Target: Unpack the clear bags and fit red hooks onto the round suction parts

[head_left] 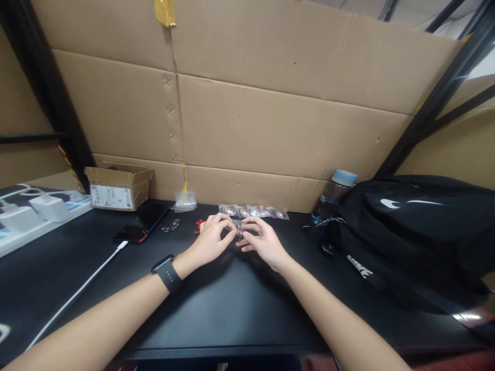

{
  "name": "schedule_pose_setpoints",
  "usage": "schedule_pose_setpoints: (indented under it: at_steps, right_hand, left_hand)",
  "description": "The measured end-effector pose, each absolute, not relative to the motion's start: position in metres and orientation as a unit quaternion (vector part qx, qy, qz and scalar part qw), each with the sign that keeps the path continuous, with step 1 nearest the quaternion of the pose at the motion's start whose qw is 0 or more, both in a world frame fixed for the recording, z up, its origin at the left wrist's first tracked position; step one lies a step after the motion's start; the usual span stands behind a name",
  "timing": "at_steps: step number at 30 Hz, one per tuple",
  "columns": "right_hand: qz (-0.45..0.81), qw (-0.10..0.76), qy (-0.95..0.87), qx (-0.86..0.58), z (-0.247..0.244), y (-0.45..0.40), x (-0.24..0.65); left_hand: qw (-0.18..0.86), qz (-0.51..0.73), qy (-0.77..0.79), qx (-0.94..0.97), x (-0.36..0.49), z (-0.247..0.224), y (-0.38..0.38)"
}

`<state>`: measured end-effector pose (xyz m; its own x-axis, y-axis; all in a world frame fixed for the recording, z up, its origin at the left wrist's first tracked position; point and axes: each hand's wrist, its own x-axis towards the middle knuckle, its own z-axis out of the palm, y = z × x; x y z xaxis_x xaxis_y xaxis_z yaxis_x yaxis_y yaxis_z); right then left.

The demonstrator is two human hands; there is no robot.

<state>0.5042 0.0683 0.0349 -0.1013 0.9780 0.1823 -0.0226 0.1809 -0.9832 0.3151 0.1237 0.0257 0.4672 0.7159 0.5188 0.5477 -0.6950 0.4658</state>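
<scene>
Near the frame's centre, the left hand (216, 237) and right hand (263, 241), fingers curled, pinch a small round item (239, 232) between them; both forearms reach up from the lower corners.

The small round item (240, 233) between the fingertips is mostly covered by the left hand (214, 238) and right hand (266, 245), too small to identify. Beyond them, near the desk's (228, 319) far edge, contents of the clear packets (253, 212) are too tiny to make out, and the red pieces (199, 225) are partly behind the left hand. Both forearms and the white cable (77, 293) run out of frame; the black bag (417, 237) hides the desk's right part.
</scene>
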Motion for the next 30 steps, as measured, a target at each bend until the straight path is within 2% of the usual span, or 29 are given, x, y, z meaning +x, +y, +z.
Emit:
schedule_pose_setpoints:
  at_steps: [12,17,21,24,30]
  right_hand:
    - [0.425,0.497,-0.620,-0.434,0.029,0.071,0.508]
    - [0.273,0.439,-0.712,-0.475,0.031,0.072,0.512]
    - [0.106,0.357,-0.786,-0.493,0.036,0.071,0.516]
    - [0.060,0.314,-0.794,-0.517,0.037,0.070,0.519]
    - [0.030,0.282,-0.791,-0.542,0.038,0.069,0.521]
  left_hand:
    - [0.137,0.362,0.369,0.845,0.315,0.025,0.125]
    - [0.122,0.328,0.347,0.870,0.312,0.027,0.127]
    - [0.045,0.262,0.357,0.895,0.304,0.024,0.130]
    - [0.002,0.234,0.351,0.907,0.300,0.015,0.136]
    - [0.004,0.203,0.344,0.917,0.300,0.002,0.148]
